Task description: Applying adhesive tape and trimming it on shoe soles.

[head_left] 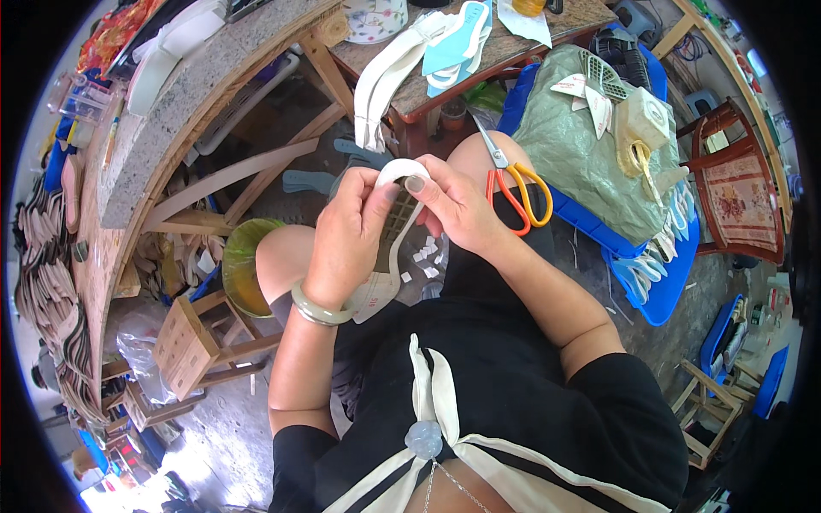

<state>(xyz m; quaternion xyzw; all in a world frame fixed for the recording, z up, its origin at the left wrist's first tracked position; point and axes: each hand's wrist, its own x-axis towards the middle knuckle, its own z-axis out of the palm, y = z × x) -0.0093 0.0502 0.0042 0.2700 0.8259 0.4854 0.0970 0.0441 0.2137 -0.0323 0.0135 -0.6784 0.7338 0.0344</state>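
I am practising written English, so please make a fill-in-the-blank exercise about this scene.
The left hand and right hand hold the white-edged piece; the bangle circles the ____ wrist.
The ____ with orange and yellow handles lie on the right leg.
The tray under the greenish sheet is ____.
Missing words: left; scissors; blue.

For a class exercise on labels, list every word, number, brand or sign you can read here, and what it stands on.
I quote no printed wording; this is where marks show:
Pale piece beside the bangle: small red marks, too small to read surely.
Light blue sole-shaped piece: tiny dark marks, too small to read.
White pieces on the green sheet: red marks, too small to read.
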